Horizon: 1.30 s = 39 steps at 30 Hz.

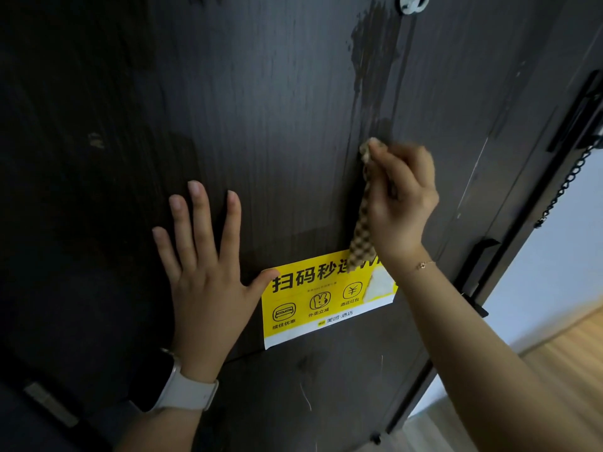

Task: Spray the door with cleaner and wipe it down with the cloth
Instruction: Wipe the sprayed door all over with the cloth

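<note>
Nearest the cam: left wrist w/ a white watch (182,391), and above it the left hand (204,272), fingers spread wide and flat on the dark wood-grain door (261,109), holding nothing, thumb tip touching the left edge of the yellow sticker (310,305). Right hand (403,197) is further up and to the right, fingers closed around a bunched checkered cloth (362,220); the cloth's top end is pressed to the door, rest hangs down over the sticker's top edge. Wet streaks (375,60) run down the panel above the cloth, so spray looks already on; no cleaner bottle in view. Step in hand, prob.: wiping that wet strip. To do it well: open the cloth flatter for more contact, long strokes w/ the grain, top down, catch drips before they reach the sticker's torn right corner, keep left palm bracing so the door doesn't swing. Door chain (567,181) and dark hardware at far right edge: work around them. Left half of the door looks dry, still to do.
</note>
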Motion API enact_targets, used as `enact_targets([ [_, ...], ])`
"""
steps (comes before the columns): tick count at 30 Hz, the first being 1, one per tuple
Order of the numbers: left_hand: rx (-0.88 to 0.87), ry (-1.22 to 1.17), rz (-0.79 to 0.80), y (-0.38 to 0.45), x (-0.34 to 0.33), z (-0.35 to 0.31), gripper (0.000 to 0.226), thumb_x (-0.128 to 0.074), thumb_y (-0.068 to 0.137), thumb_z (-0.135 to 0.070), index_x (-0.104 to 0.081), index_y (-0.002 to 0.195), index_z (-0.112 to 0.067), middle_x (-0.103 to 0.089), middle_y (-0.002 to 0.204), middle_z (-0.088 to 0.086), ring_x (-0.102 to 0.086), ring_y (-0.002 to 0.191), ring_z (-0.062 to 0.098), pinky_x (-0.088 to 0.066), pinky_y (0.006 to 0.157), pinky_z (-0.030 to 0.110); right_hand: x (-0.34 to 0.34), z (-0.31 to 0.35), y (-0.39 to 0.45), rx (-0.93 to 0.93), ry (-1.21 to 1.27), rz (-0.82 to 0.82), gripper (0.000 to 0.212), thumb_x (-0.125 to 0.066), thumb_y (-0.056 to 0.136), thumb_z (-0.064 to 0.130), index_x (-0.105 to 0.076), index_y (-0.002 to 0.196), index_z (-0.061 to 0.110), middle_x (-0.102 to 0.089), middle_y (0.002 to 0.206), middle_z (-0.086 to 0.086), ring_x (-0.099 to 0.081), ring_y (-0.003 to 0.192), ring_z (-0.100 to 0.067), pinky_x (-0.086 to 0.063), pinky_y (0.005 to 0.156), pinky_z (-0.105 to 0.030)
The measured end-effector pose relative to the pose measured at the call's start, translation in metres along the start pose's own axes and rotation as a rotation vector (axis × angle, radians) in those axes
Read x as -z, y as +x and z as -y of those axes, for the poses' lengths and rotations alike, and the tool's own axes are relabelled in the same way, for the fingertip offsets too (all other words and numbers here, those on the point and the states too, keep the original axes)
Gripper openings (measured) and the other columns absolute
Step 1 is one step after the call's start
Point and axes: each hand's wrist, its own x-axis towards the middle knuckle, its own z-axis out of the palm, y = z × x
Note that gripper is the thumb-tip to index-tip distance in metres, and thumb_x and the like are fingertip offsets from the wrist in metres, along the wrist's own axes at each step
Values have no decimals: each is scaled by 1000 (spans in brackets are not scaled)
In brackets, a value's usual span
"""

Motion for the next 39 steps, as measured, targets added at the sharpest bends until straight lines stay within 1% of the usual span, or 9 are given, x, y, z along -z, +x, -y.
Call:
enact_targets([
  [7,10,-1,-2,1,0,0,116,-67,72,-66,-2,156,-17,6,160,18,20,147,28,10,118,50,9,3,-26,-48,-3,102,8,-67,90,-3,-73,92,-8,-61,82,-18,-59,73,-34,-47,66,-38],
  [13,1,-12,-12,0,1,1,115,-66,73,-66,-3,156,-17,9,161,15,19,147,29,11,118,50,-6,5,28,-70,41,-55,11,-66,90,-4,-74,98,-5,-58,87,-16,-59,79,-32,-49,71,-38],
  [18,-13,-22,-33,-1,-1,3,114,-68,75,-65,-4,156,-17,15,160,14,14,148,32,11,119,49,14,3,-82,58,129,287,27,-62,85,-11,-68,107,3,-55,102,-5,-56,89,-25,-46,77,-33],
  [21,-18,-36,-25,-1,4,1,102,-58,82,-64,-8,156,-16,11,162,14,10,149,33,6,119,50,17,1,-81,89,120,361,29,-68,82,-11,-66,103,9,-55,100,-2,-56,88,-21,-43,81,-22],
  [24,1,-115,-53,-1,19,-2,84,-57,86,-54,-25,154,-16,-5,162,15,-3,150,31,-8,118,51,10,2,-19,-67,108,149,9,-66,89,-4,-73,91,1,-54,87,-6,-54,81,-15,-43,74,-24],
  [28,-54,-128,-144,12,40,11,69,-58,90,-39,-34,150,-16,-16,160,15,-15,148,30,-12,118,49,-9,19,3,-240,145,-90,12,-67,86,-9,-74,95,-4,-53,89,-8,-51,86,-7,-41,78,-19],
  [34,-132,-90,-151,47,58,43,71,-52,94,-39,-23,154,-15,-5,162,15,0,151,31,3,120,51,-11,50,-118,176,261,519,36,-55,84,-6,-63,117,7,-53,109,-1,-52,94,-22,-43,83,-26],
  [36,-139,-68,-111,53,57,48,70,-46,97,-40,-17,155,-15,0,163,14,4,151,28,7,121,46,-8,43,-94,138,223,463,34,-57,81,-7,-65,110,10,-53,104,-1,-52,91,-21,-39,85,-22],
  [39,-144,-19,-87,53,54,50,68,-41,99,-40,-12,156,-17,5,163,11,8,150,26,7,121,46,-5,28,-20,-153,109,73,17,-63,84,-7,-74,91,3,-53,89,-6,-51,84,-12,-42,76,-24],
])
